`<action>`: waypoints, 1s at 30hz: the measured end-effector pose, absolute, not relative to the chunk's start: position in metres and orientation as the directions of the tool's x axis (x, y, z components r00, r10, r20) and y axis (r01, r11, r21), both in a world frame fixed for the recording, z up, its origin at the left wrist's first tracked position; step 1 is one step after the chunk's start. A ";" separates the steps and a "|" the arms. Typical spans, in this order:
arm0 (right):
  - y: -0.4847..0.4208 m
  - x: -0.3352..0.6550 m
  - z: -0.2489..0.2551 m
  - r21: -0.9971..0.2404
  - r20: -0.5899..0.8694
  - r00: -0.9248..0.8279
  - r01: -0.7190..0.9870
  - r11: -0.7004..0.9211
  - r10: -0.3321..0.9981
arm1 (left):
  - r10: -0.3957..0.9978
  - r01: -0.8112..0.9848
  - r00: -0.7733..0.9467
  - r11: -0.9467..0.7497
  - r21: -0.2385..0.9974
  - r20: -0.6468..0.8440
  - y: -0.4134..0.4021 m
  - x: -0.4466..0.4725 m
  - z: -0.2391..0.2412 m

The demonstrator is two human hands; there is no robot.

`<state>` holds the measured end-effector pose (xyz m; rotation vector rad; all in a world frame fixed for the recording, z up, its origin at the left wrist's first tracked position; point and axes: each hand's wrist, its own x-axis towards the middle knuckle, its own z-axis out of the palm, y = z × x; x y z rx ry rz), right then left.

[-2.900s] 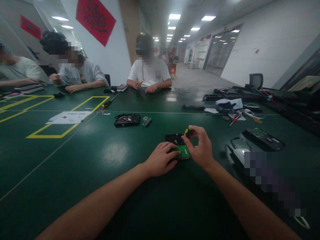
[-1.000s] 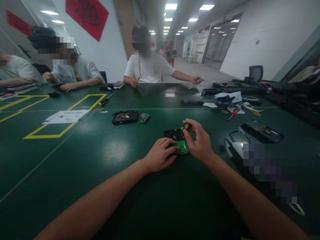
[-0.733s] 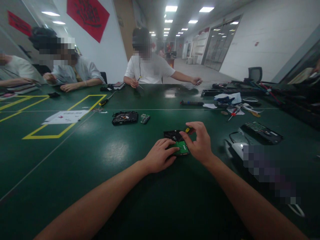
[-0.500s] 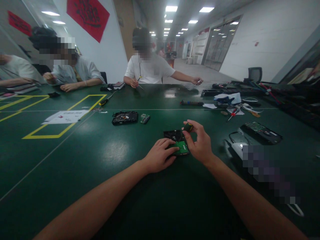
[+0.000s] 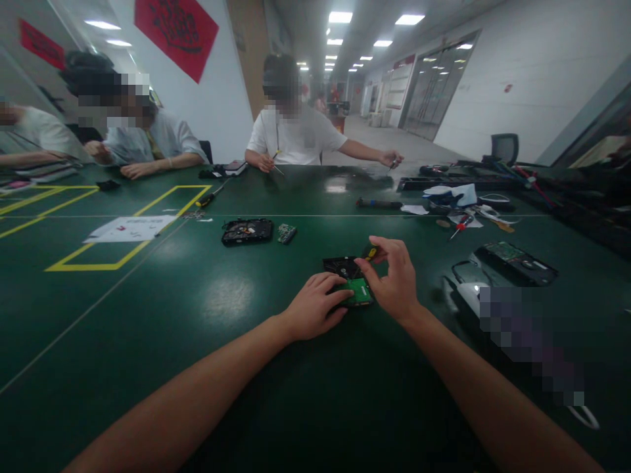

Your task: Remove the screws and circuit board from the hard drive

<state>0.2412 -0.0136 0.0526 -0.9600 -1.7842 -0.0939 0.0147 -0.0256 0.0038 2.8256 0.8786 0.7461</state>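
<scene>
A black hard drive (image 5: 341,266) with a green circuit board (image 5: 360,292) on top lies on the green table (image 5: 197,309) in front of me. My left hand (image 5: 311,307) rests on the drive's near left side, fingers bent and pressing it down. My right hand (image 5: 393,278) pinches the yellow-and-black handle of a small screwdriver (image 5: 371,252), held upright over the board.
Another opened drive (image 5: 247,231) and a loose board (image 5: 286,233) lie farther back. Tools, cloths and drives (image 5: 515,257) crowd the right side. Yellow tape boxes and a paper sheet (image 5: 131,228) mark the left. Several people sit across the table.
My right fingers have turned round the screwdriver handle while it stays over the board. My left hand has kept still. The person opposite has stretched an arm out to the right.
</scene>
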 end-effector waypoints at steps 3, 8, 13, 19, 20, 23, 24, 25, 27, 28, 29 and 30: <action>-0.014 0.241 0.053 -0.371 0.814 -0.136 0.627 0.685 0.565 | 0.555 0.513 0.716 -0.830 0.220 0.422 -0.026 0.015 0.004; -0.013 0.239 0.053 -0.367 0.815 -0.151 0.614 0.699 0.560 | 0.554 0.506 0.718 -0.831 0.231 0.422 -0.025 0.014 0.003; -0.015 0.240 0.050 -0.439 0.769 -0.191 0.536 0.721 0.610 | 0.558 0.510 0.714 -0.828 0.233 0.423 -0.025 0.014 0.002; -0.016 0.240 0.055 -0.384 0.817 -0.150 0.578 0.720 0.556 | 0.557 0.507 0.716 -0.829 0.235 0.421 -0.025 0.014 0.002; -0.016 0.239 0.056 -0.373 0.826 -0.136 0.597 0.710 0.547 | 0.558 0.508 0.715 -0.829 0.235 0.421 -0.025 0.014 0.003; -0.014 0.239 0.055 -0.371 0.826 -0.127 0.610 0.700 0.549 | 0.559 0.509 0.713 -0.828 0.237 0.422 -0.025 0.014 0.003; -0.014 0.239 0.054 -0.374 0.822 -0.134 0.603 0.704 0.553 | 0.559 0.509 0.715 -0.828 0.235 0.421 -0.025 0.014 0.002; -0.014 0.239 0.053 -0.378 0.818 -0.144 0.595 0.709 0.557 | 0.558 0.509 0.716 -0.828 0.234 0.419 -0.025 0.014 0.002; -0.014 0.239 0.052 -0.383 0.810 -0.166 0.578 0.721 0.563 | 0.559 0.511 0.717 -0.828 0.231 0.417 -0.024 0.014 0.002; -0.015 0.239 0.052 -0.381 0.808 -0.177 0.571 0.727 0.562 | 0.560 0.512 0.716 -0.827 0.231 0.417 -0.024 0.014 0.002; -0.015 0.240 0.053 -0.375 0.810 -0.181 0.571 0.731 0.557 | 0.559 0.512 0.716 -0.827 0.230 0.417 -0.024 0.014 0.002; -0.015 0.240 0.053 -0.367 0.816 -0.178 0.577 0.730 0.551 | 0.559 0.512 0.716 -0.828 0.230 0.418 -0.025 0.014 0.002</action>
